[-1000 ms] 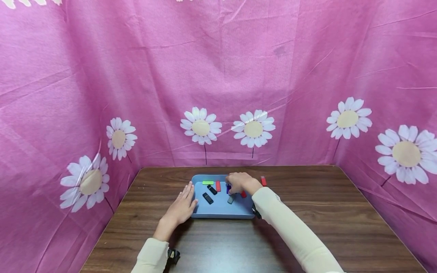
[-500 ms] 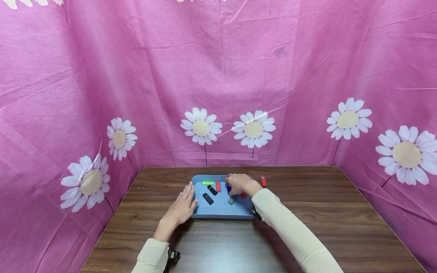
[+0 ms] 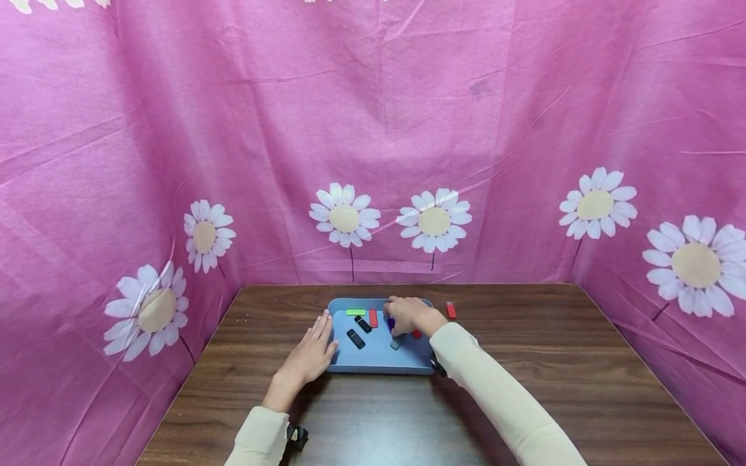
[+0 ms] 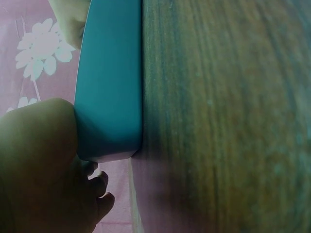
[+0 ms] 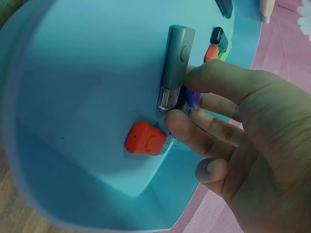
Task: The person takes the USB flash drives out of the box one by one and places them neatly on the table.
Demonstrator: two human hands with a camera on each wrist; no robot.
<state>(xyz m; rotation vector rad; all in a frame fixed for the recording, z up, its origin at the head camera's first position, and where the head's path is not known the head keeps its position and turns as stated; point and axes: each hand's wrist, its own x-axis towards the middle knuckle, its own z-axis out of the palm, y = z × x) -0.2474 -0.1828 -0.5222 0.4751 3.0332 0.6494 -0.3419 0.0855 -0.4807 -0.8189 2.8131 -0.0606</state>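
Observation:
A blue tray [image 3: 381, 367] holds several USB flash drives. My right hand [image 3: 408, 313] reaches over its right half, thumb and fingers around a purple flash drive [image 5: 192, 97], which the fingers partly hide. Against the thumb side lies a grey flash drive [image 5: 178, 60] with a clear cap. Close to the fingertips is a red flash drive [image 5: 146, 138], lying on the tray floor. My left hand [image 3: 309, 351] rests with fairly straight fingers along the tray's left rim; the left wrist view shows that hand [image 4: 43, 160] against the tray's outer corner [image 4: 109, 87].
Toward the tray's left lie two black flash drives [image 3: 355, 338], a green one [image 3: 355, 312] and another red one [image 3: 373, 318]. Outside the tray, beyond its right back corner, a further red flash drive [image 3: 451, 310] lies on the wooden table [image 3: 524, 349]. A pink flowered cloth [image 3: 384, 129] hangs behind.
My right hand's fingers have shifted slightly toward me at the purple flash drive, covering more of the grey one. The left hand stays in place on the rim.

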